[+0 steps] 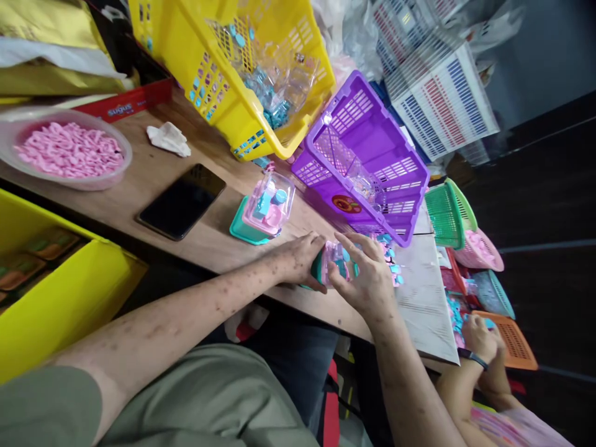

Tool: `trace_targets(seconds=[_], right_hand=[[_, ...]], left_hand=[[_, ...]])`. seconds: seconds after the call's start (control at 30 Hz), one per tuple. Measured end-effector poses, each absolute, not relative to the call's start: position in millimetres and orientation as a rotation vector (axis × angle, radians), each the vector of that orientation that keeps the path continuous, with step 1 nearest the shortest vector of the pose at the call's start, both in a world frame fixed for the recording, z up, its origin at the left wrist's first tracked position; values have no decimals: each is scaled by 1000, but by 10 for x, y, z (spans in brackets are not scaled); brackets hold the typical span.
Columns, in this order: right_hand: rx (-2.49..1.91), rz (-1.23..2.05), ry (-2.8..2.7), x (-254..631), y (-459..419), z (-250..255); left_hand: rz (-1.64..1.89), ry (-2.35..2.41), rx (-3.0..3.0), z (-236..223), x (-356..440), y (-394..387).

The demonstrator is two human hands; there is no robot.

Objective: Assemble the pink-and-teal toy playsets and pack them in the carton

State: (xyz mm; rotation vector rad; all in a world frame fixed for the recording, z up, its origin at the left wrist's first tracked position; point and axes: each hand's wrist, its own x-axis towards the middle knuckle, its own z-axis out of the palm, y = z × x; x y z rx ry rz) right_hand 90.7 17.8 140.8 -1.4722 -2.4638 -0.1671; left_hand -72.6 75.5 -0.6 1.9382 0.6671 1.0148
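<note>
Teal-based clear box (pixel 334 256), head view: held on the wooden table (pixel 214 239), its base (pixel 318 268) clasped by the curled left hand (pixel 303 259); half-open right hand (pixel 365 273) spread over the cover (pixel 331 251), grip unclear. Steady bracing and light, even pressure are advised.

A small assembly workshop, seemingly: a wooden workbench (pixel 216 217) beneath the fingers (pixel 349 247), a yellow basket (pixel 172 37) and a purple basket (pixel 321 192) of clear plastic parts (pixel 298 84) beyond them, a co-worker's hands (pixel 482 338) farther right.
</note>
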Motion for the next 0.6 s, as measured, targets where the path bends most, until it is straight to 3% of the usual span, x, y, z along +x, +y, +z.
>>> trace_targets(seconds=[0.37,0.6], right_hand=[[-1586,11,-2344,978,178,1350],[-1638,453,-1820,1051,162,966]], left_hand=[[989,688,1960,30,-728,773],[1014,757,2026,176,-950,655]])
